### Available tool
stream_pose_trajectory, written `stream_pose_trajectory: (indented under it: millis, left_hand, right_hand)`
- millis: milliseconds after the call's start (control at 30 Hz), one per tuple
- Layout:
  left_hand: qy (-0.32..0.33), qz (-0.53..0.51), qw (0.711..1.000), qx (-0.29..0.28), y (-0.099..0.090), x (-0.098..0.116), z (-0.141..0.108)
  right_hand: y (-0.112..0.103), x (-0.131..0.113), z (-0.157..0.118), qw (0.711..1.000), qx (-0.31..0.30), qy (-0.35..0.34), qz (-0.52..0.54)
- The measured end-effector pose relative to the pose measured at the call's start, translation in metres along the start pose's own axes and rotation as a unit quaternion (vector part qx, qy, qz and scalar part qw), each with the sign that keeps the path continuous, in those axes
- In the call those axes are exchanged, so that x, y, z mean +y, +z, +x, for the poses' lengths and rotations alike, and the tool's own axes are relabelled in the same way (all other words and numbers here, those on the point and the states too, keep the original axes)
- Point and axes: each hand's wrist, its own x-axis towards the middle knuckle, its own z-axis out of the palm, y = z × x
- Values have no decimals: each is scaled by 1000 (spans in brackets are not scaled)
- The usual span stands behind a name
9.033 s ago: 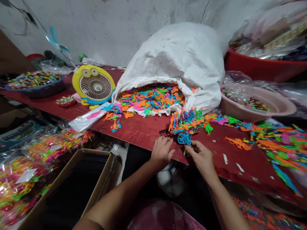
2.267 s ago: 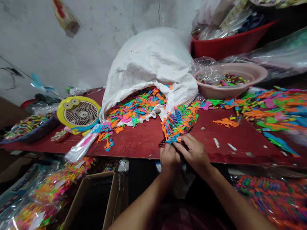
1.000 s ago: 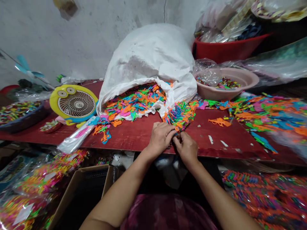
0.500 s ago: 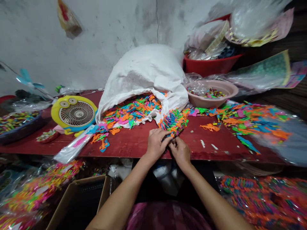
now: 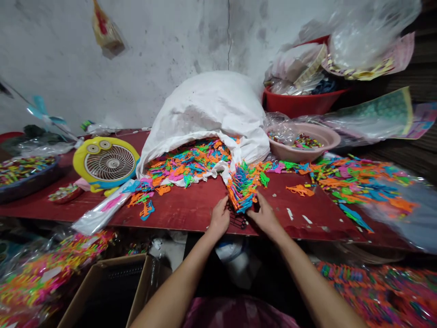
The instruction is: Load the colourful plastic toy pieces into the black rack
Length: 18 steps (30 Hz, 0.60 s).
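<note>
Two hands, black rack, white label

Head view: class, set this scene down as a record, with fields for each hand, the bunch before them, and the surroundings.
Left hand: at the left edge of the black rack
Right hand: at the right side of the plastic bunch
Bunch colours: orange, blue, green, pink
Beyond: open white sack, plastic pieces at its mouth
Left of sack: yellow fan
Right of sack: pink basin
Surface: red table
</note>
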Motion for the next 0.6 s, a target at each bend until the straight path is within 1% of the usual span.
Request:
stream_pose_trajectory:
  millis: [67,167,233,300,333,367,433,500,533,600]
  left_hand:
    - [-5,24,1000,4,0,4,-15]
    - [-31,39,999,1,4,11,-36]
    - [-42,24,999,-10,9,14,-46]
    - [-48,1,999,-21,12,16,-50]
    - [-50,-7,999,-18,12,16,-49]
    - [-52,-7,999,-2,11,16,-47]
    - [-50,23,997,61,6,14,-37]
    - [-25,73,989,127,-1,10,-22]
    - [-5,96,985,144,-6,7,-14]
    - [33,125,981,142,-13,0,2]
  right_hand:
    - [-11,-7,8,993,-87,24,81]
    - [-25,-18,25,967,-194,60,155]
    - [-32,-21,38,951,-241,81,178]
    - [-37,-17,50,936,-272,97,201]
    - [-39,-13,56,932,-277,102,213]
    - [-40,-7,60,930,-272,105,224]
    - [-41,5,65,934,-238,115,240]
    - [-43,13,65,941,-194,126,246]
    - [-44,15,63,944,-179,127,245]
    - [-50,15,56,949,-165,120,240]
